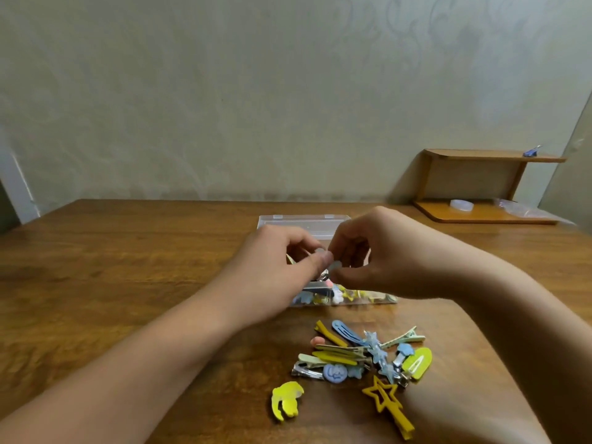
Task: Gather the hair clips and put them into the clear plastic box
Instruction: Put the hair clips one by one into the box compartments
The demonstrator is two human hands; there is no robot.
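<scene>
The clear plastic box (378, 300) stands open mid-table with its lid (301, 226) laid back; several clips lie inside it. Above the box, my left hand (275, 267) and my right hand (378, 261) meet and together pinch a small pale hair clip (334, 266) between thumbs and fingers. A pile of hair clips (362, 354) in yellow, blue and pale green lies on the table in front of the box. A yellow claw clip (286, 401) sits apart at its left, and a yellow star clip (384, 400) lies at its near edge.
The wooden table (128, 267) runs to a wall at the back. A small wooden shelf (480, 187) stands at the back right, with a blue clip (531, 152) on top and a clear round item (461, 205) and a plastic bag (519, 209) on its base.
</scene>
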